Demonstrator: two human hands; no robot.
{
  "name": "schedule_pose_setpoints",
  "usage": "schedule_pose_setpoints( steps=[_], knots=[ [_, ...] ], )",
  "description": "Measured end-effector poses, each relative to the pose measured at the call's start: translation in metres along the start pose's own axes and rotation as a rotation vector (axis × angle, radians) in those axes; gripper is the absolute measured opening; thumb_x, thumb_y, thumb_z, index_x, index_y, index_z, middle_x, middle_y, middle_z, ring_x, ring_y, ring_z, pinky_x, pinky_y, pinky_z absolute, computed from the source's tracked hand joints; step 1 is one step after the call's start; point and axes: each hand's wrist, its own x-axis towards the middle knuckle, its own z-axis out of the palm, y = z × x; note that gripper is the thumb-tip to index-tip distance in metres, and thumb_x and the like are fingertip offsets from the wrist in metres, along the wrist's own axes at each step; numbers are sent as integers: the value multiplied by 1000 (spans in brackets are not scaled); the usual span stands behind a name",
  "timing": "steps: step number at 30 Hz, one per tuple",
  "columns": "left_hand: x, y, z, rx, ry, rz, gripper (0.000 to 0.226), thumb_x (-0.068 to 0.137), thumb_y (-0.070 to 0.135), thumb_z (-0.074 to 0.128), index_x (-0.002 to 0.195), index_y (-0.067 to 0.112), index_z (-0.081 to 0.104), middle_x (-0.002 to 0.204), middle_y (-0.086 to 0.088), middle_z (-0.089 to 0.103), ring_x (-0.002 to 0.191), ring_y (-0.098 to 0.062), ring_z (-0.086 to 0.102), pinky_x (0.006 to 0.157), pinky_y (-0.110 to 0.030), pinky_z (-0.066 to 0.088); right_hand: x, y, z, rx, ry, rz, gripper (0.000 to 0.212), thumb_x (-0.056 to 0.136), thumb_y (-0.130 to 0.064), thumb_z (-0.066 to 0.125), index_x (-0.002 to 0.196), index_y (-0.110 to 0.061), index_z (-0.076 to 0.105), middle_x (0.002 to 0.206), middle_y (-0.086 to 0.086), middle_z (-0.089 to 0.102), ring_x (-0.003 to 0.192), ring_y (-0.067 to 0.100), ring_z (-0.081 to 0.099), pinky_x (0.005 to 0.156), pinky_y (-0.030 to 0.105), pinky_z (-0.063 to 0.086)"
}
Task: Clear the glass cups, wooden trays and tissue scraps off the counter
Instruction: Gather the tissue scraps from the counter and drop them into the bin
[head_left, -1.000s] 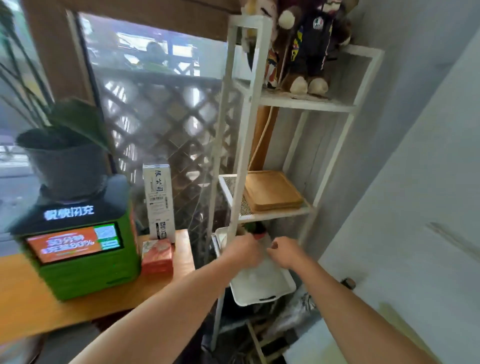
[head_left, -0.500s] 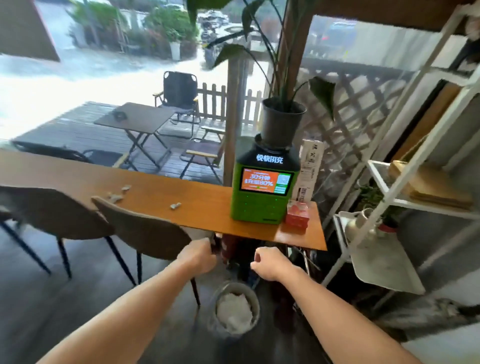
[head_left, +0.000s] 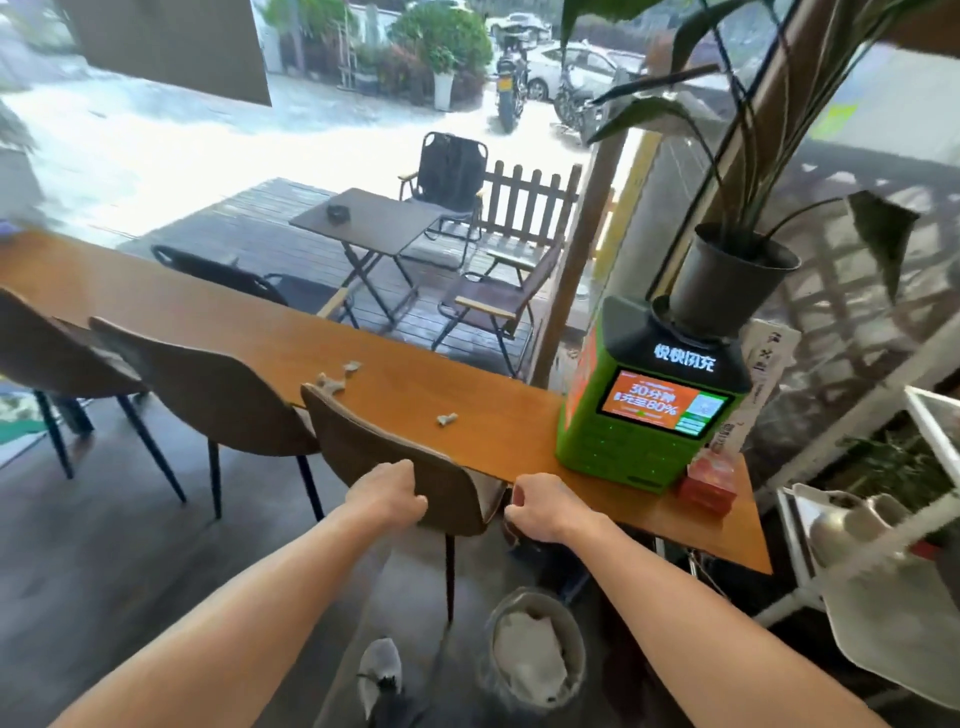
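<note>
Three small tissue scraps lie on the long wooden counter (head_left: 218, 322): one (head_left: 447, 419) nearest me, one (head_left: 331, 383) by the chair top, one (head_left: 351, 367) just behind it. My left hand (head_left: 389, 493) is curled into a fist in front of the nearest chair's back, holding nothing that I can see. My right hand (head_left: 540, 512) is also curled shut, just below the counter's front edge. No glass cups or wooden trays show in this view.
A brown chair (head_left: 395, 457) stands between me and the scraps, two more to its left. A green charging kiosk (head_left: 649, 415) with a potted plant (head_left: 727, 280) and a red box (head_left: 709, 480) fill the counter's right end. A waste bin (head_left: 535, 654) sits on the floor; a white shelf rack (head_left: 883, 519) at right.
My view swung left from the white shelf rack to the counter and moved closer. Both hands drew back from the rack's white tray and stay curled in front of me.
</note>
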Motion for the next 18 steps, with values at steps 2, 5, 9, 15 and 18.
schedule_pose_setpoints(
  steps=[2,5,9,15,18],
  knots=[
    [30,-14,-15,1,10,19,14,87,31,57,90,19,53,93,-2,60,85,-20,58,69,-33,48,33,-14,-5,7,4,8,15,85,-38,57,76,-27,53,87,-2,59,79,20,57,64,34,45],
    [83,-32,-41,-4,33,57,13,86,32,55,91,20,52,89,0,57,83,-21,56,72,-36,48,88,-33,-12,36,12,40,14,82,-39,53,76,-26,53,83,-3,59,75,17,57,64,33,45],
    [143,-63,-79,-7,-3,24,20,86,35,55,99,21,55,99,-1,59,91,-23,57,77,-38,49,159,-66,-19,36,-26,86,14,84,-36,53,75,-27,49,88,-1,56,78,19,52,65,31,40],
    [224,-122,-125,-6,-18,4,21,86,32,54,103,19,57,101,-3,61,93,-24,59,85,-43,53,237,-111,-36,33,-60,86,19,93,-38,51,79,-25,48,89,-1,56,79,19,53,66,36,47],
    [262,-151,-131,12,-43,-61,17,88,31,52,100,20,55,98,-2,61,87,-22,58,79,-40,53,266,-122,-32,52,-87,121,16,93,-39,51,83,-26,49,91,-2,55,80,17,54,69,36,51]
  ],
)
